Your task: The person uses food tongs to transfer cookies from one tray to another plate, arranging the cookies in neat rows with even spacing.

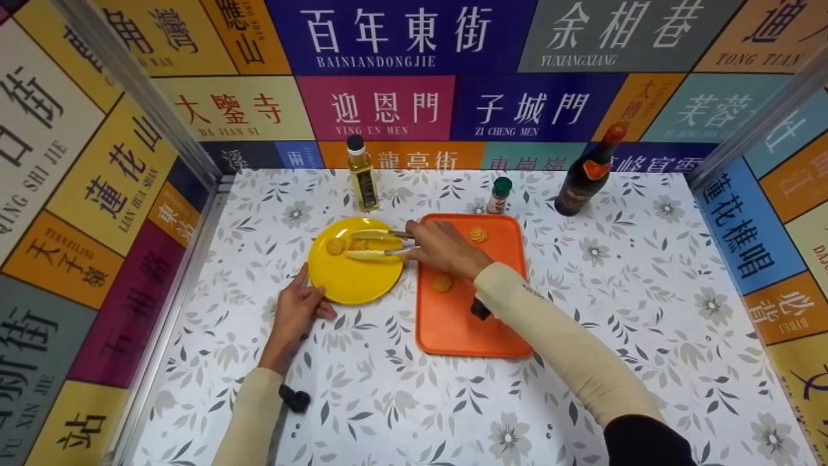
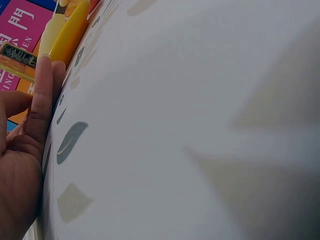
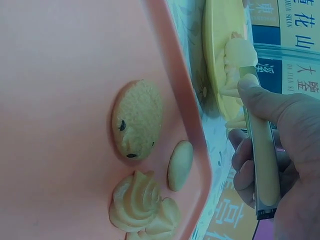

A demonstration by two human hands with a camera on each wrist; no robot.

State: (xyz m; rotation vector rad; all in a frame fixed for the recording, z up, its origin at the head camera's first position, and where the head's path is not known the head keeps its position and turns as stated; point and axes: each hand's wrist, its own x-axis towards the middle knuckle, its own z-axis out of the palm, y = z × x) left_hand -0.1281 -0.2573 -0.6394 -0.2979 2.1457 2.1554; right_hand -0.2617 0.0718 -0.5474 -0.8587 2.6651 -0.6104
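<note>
My right hand [image 1: 449,248] grips a pair of tongs [image 1: 370,233] with pale tips, held low over a round yellow plate [image 1: 352,288]. Between the tips lies a golden cookie [image 1: 358,244], and a swirled cookie [image 1: 336,246] sits just left of it on the plate. With fairly straight fingers, my left hand [image 1: 297,309] rests on the table against the plate's lower left rim. Right of the plate is an orange tray [image 1: 453,333], partly hidden by my right arm. In the right wrist view it bears an oval cookie [image 3: 139,120] with dark specks, a smaller oval cookie [image 3: 180,165] and swirled cookies [image 3: 135,200].
An oil bottle [image 1: 364,178] stands behind the plate. Behind the tray is a small green-capped shaker [image 1: 499,195], with a tall dark bottle [image 1: 584,178] farther right. Panels with printed street names [image 1: 394,107] wall in the back and sides of the flower-patterned table [image 1: 381,401].
</note>
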